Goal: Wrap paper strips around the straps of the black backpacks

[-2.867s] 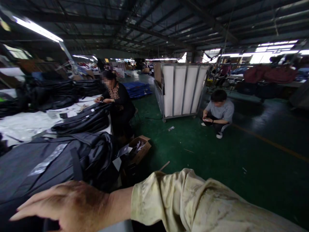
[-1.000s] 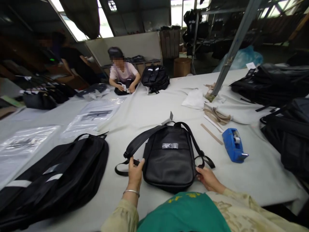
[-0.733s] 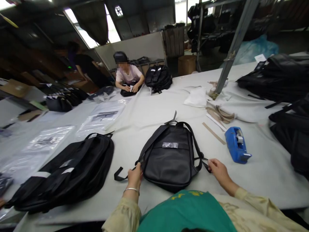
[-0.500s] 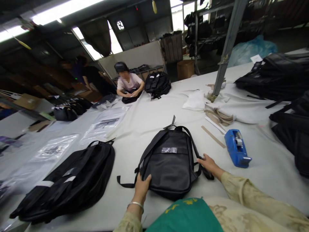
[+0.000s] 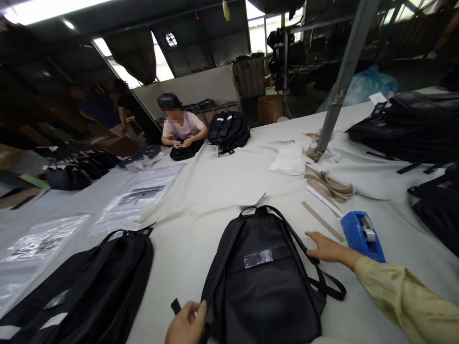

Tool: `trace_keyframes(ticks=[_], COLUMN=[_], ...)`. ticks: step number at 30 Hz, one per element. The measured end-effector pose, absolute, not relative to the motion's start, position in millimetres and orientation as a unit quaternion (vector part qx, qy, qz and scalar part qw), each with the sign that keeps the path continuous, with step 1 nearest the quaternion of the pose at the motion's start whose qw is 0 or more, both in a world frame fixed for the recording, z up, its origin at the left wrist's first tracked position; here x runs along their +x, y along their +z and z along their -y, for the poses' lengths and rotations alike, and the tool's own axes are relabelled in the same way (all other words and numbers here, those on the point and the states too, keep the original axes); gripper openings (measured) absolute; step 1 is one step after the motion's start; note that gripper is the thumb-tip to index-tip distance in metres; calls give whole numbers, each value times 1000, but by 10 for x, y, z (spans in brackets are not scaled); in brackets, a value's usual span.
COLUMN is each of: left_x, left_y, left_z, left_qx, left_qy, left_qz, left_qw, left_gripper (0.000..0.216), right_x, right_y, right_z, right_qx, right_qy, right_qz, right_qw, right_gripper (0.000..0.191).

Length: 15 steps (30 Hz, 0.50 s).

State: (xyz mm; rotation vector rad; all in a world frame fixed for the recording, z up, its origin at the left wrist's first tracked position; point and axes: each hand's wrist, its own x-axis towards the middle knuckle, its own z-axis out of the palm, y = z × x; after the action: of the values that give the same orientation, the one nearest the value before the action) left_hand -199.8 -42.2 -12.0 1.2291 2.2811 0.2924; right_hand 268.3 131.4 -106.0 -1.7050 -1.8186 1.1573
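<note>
A black backpack (image 5: 265, 286) lies back side up on the white table (image 5: 222, 181), straps toward me. My left hand (image 5: 186, 325) sits at its lower left corner, fingers curled on the left shoulder strap (image 5: 220, 267). My right hand (image 5: 324, 247) lies at the bag's right edge, fingers stretched flat and touching the right strap (image 5: 322, 282). A strip of clear tape (image 5: 258, 258) crosses the bag's back panel.
A blue tape dispenser (image 5: 362, 235) lies right of my right hand. Another black bag (image 5: 82, 291) lies to the left, more black bags (image 5: 412, 126) at the right. Plastic sleeves (image 5: 139, 196), paper strips (image 5: 322, 220), a metal post (image 5: 340, 81). A person (image 5: 181, 129) works across the table.
The bag has come closer to me. My left hand has slid down to the strap at the lower left corner. My right hand has moved up along the right edge.
</note>
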Motion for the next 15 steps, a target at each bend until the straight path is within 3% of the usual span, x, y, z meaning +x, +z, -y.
trace_keyframes(ticks=[3,7,11,15], left_x=[-2137,-2034,-1888,-1853], left_y=[-19,-422,-906,-1064], left_z=[-454,-1616,-2267,-2408], left_qx=[547,611,580,655], left_qy=[189,276,279,232], left_qz=[-782,-697,-697,-668], left_qw=[231,254,316,267], left_gripper=[32,39,61,64], right_x=[2318,1724,1417,1491], right_y=[-834,-845,-1081,-1058], right_z=[-1948,-2693,-2994,-3016], right_qx=[-570,-614,-598,-502], right_qy=[373,456,618,681], right_qz=[672,565,446,485], right_qw=[289,310,247,223], right_gripper=[71,84,70,53])
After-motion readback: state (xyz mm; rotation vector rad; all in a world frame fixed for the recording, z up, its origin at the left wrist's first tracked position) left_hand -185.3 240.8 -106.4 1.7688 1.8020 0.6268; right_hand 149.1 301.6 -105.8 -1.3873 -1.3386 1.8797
